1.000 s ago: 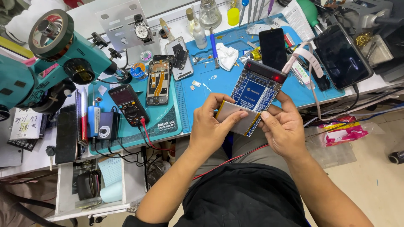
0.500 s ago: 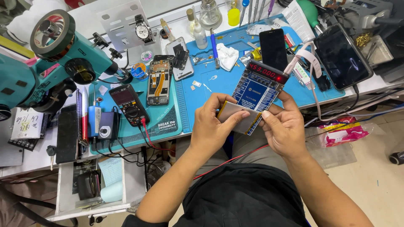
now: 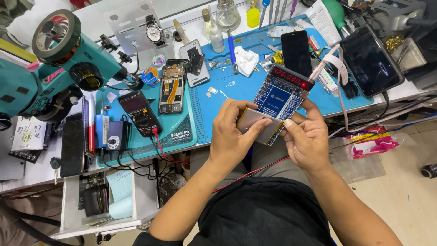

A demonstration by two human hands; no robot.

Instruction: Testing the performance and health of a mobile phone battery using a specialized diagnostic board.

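Little has shifted since earlier: one flat silver battery [image 3: 253,122] is kept pinched by both the left hand [image 3: 236,136] and right hand [image 3: 306,142], seemingly against one blue tester board [image 3: 281,96] over the blue mat [image 3: 236,95].

The hands [image 3: 273,136] cover much of a flat silver battery [image 3: 251,120]; its connector is hidden.

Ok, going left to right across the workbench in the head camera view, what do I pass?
Teal microscope → black multimeter → opened phone → left hand → blue tester board with red display → right hand → large dark phone.
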